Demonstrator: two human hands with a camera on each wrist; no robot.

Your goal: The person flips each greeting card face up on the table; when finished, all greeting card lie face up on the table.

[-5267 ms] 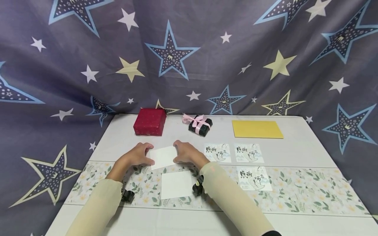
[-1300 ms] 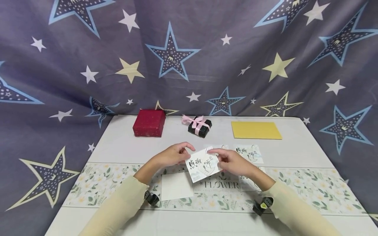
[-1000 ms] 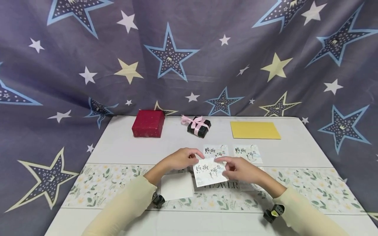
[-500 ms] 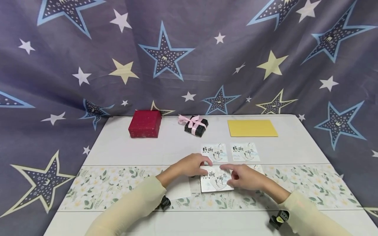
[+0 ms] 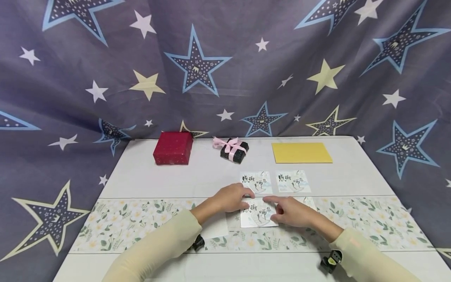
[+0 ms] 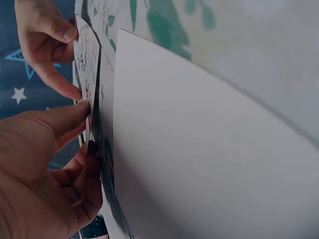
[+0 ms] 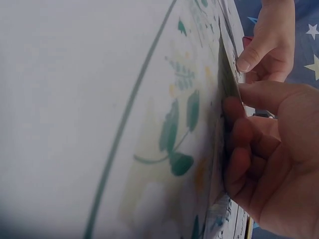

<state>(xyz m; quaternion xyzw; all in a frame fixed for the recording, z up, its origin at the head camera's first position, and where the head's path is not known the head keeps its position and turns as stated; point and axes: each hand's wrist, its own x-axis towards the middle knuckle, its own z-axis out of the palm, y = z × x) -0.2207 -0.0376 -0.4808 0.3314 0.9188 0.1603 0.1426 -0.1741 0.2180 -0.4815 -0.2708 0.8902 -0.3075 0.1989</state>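
Note:
A printed card [image 5: 258, 215] with dark brush characters is held low over the table runner, its printed face up. My left hand [image 5: 230, 197] pinches its left edge, with the thumb on the printed face and fingers under the edge in the left wrist view. At the opposite edge my right hand [image 5: 295, 212] pinches it, index finger along the top corner. Two matching cards, one left [image 5: 255, 183] and one right [image 5: 293, 181], lie just behind. A third card [image 5: 307, 201] is mostly covered by my right hand. Beside my left forearm lies a blank white card [image 6: 199, 134], partly hidden in the head view.
Along the back of the table stand a red box [image 5: 172, 149], a small black box [image 5: 234, 152] with a pink ribbon, and a flat yellow envelope-like sheet [image 5: 301, 152]. A floral runner [image 5: 356, 219] crosses the table. Behind hangs a star-patterned curtain [image 5: 225, 70].
Both hands have moved right from the left side, where they held a card with its blank face showing. The held card now shows print and has come down between the blank card and the third card.

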